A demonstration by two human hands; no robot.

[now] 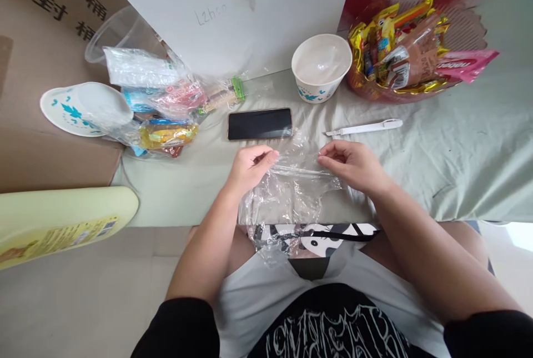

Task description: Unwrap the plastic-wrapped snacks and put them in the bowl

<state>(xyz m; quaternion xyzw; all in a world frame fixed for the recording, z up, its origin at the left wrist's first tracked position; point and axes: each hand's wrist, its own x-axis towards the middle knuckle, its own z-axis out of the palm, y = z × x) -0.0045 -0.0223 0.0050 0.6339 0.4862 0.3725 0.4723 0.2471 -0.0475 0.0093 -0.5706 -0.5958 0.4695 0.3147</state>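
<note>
The left hand (251, 166) and right hand (353, 166) pinch a clear plastic bag (287, 198) on the near side of a phone (260, 124); right of the phone, beyond a paper bowl (328, 90), a pink basket (467, 28) holds wrapped snacks (410, 61).

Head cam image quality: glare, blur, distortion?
Head view: specular glints break up the clear plastic film; the floor looks blown out at the right edge; wide-angle stretch seems strongest toward the corners; small print on the pale green container is unreadable; left hand and right hand show no obvious motion blur.
</note>
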